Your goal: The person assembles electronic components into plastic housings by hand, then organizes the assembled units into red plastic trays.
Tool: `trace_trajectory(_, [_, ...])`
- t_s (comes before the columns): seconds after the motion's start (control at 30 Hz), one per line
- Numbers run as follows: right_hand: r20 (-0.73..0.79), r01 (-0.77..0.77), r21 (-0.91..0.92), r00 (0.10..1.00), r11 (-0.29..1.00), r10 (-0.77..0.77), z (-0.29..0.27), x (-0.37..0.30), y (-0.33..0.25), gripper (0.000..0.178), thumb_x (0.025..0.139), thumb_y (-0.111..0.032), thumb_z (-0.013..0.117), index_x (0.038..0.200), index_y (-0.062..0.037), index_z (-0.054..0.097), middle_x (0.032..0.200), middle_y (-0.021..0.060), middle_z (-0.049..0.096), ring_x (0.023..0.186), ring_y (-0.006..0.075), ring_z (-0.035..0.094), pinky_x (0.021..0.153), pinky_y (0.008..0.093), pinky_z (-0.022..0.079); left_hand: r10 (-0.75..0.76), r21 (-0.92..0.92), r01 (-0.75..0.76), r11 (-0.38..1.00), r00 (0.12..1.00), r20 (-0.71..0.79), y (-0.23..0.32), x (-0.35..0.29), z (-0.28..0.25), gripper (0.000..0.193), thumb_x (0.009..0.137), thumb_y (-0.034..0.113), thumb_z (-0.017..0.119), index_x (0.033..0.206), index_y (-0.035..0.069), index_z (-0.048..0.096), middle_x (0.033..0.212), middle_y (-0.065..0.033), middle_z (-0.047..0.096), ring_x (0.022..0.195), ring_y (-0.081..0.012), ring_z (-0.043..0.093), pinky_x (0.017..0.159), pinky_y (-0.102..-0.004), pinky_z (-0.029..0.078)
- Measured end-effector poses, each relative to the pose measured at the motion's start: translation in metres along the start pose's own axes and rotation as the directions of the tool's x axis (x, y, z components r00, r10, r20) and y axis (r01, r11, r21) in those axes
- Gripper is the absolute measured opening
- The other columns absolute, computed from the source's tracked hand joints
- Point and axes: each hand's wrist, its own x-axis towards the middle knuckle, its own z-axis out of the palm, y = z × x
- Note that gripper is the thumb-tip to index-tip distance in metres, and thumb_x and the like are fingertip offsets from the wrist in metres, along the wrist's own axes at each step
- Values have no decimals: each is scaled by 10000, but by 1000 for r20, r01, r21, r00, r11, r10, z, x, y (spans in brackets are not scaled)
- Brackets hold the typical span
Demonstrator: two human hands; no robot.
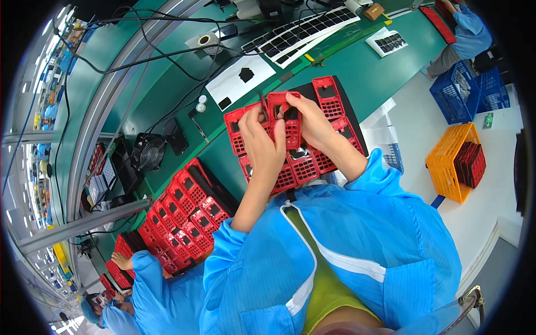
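A red phone housing (291, 134) with a dark screen window is held up in front of me. My right hand (315, 124) grips its right side, thumb at the top edge. My left hand (260, 142) is closed at its left side, with the thumb pressed on its face near the window. By the left fingertips is a thin dark piece (263, 104), too small to name. Below both hands, more red phone housings (304, 162) with keypad holes lie in rows on a black tray (353, 114); my hands hide some of them.
The green bench holds a white sheet with black stickers (237, 78), sticker sheets (307, 36), a tape roll (207, 42), a fan (148, 152) and loose cables. Rows of red housings (181, 215) lie at left by a co-worker's hand (121, 261). Crates (446, 162) stand right.
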Motion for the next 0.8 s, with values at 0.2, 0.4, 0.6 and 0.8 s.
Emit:
trace_trajectory(0.2, [-21, 98, -206, 994, 974, -105, -8, 2, 0, 307, 953, -327, 459, 1010, -47, 575, 920, 26, 584, 857, 89, 509, 778, 244, 401, 429, 258, -404, 878, 902, -45, -5, 3, 11, 246, 734, 133, 706, 897, 41, 547, 904, -88, 564, 826, -277, 531, 731, -406, 409])
trace_trajectory(0.4, [68, 189, -968, 827, 163, -558, -72, 32, -18, 284, 913, -279, 502, 900, -3, 569, 791, 147, 579, 709, 287, 580, 655, 361, 470, -116, -496, 55, 867, 989, -93, -15, -1, 13, 130, 835, 67, 617, 892, -10, 528, 792, -85, 515, 686, -153, 515, 630, -263, 425])
trace_trajectory(0.6, [158, 52, -983, 735, -178, -659, -92, 54, -5, 179, 856, -199, 554, 842, -22, 579, 858, 165, 543, 803, 331, 545, 711, 432, 457, -73, -341, 81, 937, 997, 37, -11, -9, 12, 158, 832, 92, 624, 886, -8, 514, 736, -60, 484, 630, -133, 485, 601, -257, 408])
trace_trajectory(0.8, [57, -289, -903, 652, -318, -756, -117, 42, -40, 269, 801, -293, 605, 930, -59, 641, 901, 114, 572, 860, 298, 544, 716, 415, 450, -89, -418, 54, 907, 994, -65, -22, -7, 17, 249, 860, 86, 585, 1065, -27, 499, 901, -91, 501, 731, -141, 514, 660, -259, 437])
